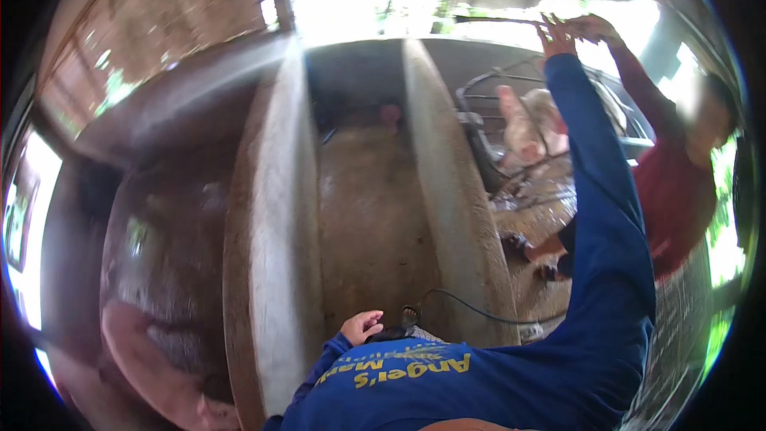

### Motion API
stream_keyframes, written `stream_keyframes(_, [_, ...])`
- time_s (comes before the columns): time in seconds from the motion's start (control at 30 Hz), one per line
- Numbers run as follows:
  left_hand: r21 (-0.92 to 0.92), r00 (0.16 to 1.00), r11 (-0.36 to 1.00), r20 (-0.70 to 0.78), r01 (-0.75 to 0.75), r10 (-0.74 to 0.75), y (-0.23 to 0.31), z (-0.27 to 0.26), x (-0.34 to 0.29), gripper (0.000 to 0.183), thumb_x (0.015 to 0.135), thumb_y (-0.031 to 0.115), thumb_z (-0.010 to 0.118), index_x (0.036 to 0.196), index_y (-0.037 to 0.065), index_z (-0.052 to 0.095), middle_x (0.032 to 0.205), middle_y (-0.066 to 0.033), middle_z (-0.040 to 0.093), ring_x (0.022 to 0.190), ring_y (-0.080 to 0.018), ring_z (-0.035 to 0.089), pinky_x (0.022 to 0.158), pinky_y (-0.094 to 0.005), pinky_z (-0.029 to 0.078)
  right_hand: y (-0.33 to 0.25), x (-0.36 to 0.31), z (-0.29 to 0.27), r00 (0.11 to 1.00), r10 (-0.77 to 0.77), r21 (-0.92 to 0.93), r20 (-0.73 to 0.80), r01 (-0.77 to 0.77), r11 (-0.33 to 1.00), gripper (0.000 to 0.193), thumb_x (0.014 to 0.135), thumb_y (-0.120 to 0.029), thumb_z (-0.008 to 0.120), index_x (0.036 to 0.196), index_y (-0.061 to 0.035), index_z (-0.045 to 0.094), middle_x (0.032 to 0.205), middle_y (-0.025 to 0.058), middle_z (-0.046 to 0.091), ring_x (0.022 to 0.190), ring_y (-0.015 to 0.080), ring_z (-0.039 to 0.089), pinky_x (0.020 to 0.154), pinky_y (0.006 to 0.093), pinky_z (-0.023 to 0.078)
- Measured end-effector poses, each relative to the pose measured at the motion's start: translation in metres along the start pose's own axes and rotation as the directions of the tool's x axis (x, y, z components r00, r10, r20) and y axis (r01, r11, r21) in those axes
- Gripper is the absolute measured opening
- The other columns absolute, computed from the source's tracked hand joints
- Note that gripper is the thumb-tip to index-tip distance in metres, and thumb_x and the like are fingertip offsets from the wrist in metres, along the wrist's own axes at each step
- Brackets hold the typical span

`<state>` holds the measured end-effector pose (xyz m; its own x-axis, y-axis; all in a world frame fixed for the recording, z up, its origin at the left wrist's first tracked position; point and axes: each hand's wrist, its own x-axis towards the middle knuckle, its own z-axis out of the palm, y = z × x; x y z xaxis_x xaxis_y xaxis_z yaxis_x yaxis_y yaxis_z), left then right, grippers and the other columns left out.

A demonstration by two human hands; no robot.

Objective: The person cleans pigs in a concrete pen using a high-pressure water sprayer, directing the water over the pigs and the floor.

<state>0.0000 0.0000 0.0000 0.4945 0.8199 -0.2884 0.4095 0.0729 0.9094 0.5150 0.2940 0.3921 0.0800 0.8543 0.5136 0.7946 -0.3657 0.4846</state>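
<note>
My right arm, in a blue sleeve, stretches up toward the far right. Its hand is open, fingers spread, beside a thin dark rod that points left. Another person's hand is at the rod's right end. Motion blur hides whether my fingers touch the rod. Close to my waist, my left hand hangs loosely with bent fingers and nothing visible in it. A dark hose curves from near my waist across the right-hand low wall.
Two low concrete walls flank a wet floor strip. Pigs lie in the left pen. At the right, more pigs are behind metal bars. A person in a red shirt stands close on my right.
</note>
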Motion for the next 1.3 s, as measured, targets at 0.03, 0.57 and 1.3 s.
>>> stream_keyframes(0.03, [-0.030, 0.996, 0.999, -0.083, 0.024, -0.026, 0.001, 0.011, -0.011, 0.041, 0.076, 0.031, 0.060, 0.110, 0.009, 0.052, 0.098, -0.0083, 0.058, 0.085, -0.0170, 0.057, 0.077, -0.0282, 0.045, -0.028, 0.022, 0.006, 0.991, -0.072, -0.003, 0.111, 0.073, 0.997, 0.077, 0.065, -0.027, 0.065, 0.130, -0.0206, 0.025, 0.140, 0.0007, 0.012, 0.128, 0.0237, 0.014, 0.096, 0.0520, 0.025])
stream_keyframes(0.57, [-0.280, 0.936, 0.952, -0.351, -0.125, 0.020, 0.066, 0.087, 0.042, 0.037, 0.083, 0.027, 0.052, 0.110, 0.002, 0.049, 0.104, -0.0085, 0.056, 0.094, -0.0161, 0.053, 0.084, -0.0281, 0.041, -0.098, 0.109, 0.090, 0.851, -0.481, 0.282, 0.209, 0.419, 0.863, 0.031, 0.081, -0.034, 0.043, 0.111, -0.0265, 0.040, 0.086, 0.0168, 0.059, 0.081, 0.0342, 0.058, 0.070, 0.0455, 0.043])
stream_keyframes(1.3, [-0.913, 0.824, -0.034, -0.382, -0.406, 0.418, 0.320, -0.011, 0.282, 0.057, 0.087, 0.048, 0.028, 0.113, -0.001, 0.037, 0.114, -0.0181, 0.048, 0.105, -0.0323, 0.047, 0.090, -0.0408, 0.037, -0.176, -0.121, -0.090, 0.852, -0.426, 0.585, 0.304, 0.186, 0.789, 0.035, 0.086, -0.026, 0.031, 0.118, -0.0181, 0.043, 0.105, 0.0136, 0.055, 0.096, 0.0288, 0.054, 0.082, 0.0377, 0.044])
